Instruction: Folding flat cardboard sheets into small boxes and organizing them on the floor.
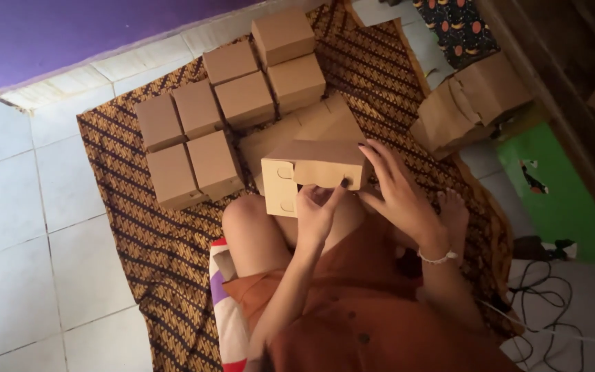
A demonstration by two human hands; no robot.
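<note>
A half-folded cardboard box is held over the lap, between both hands. The left hand is pinched on the lower front flap from beneath; the right hand is spread flat against the box's right end, fingers straight. If the flap is pushed askew, its tab could be creased or torn, and the box could be crushed by too firm a press from the right hand. Beyond the hands, eight finished boxes are counted on the patterned cloth. To the right of the right hand, one stack of flat blanks is seen.
</note>
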